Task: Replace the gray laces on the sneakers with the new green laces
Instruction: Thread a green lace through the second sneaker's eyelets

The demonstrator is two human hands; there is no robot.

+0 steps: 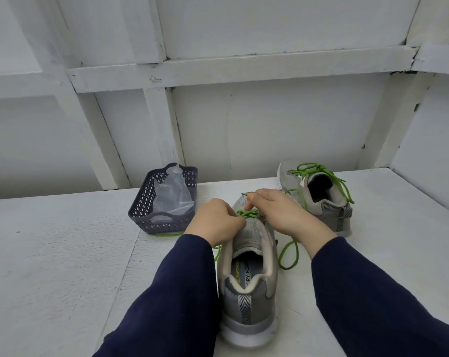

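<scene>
A grey sneaker stands heel toward me in the middle of the white table. Green lace crosses its eyelets, and loose green ends trail off both sides, one looping at the right. My left hand pinches the lace at the left side of the tongue. My right hand pinches the lace just above the eyelets, fingers curled. A second grey sneaker sits behind to the right, laced in green with a tied bow on top.
A dark plastic basket with a clear plastic bag in it stands left of the shoes. A green lace end shows under its front edge. White walls with beams close the table at the back and right.
</scene>
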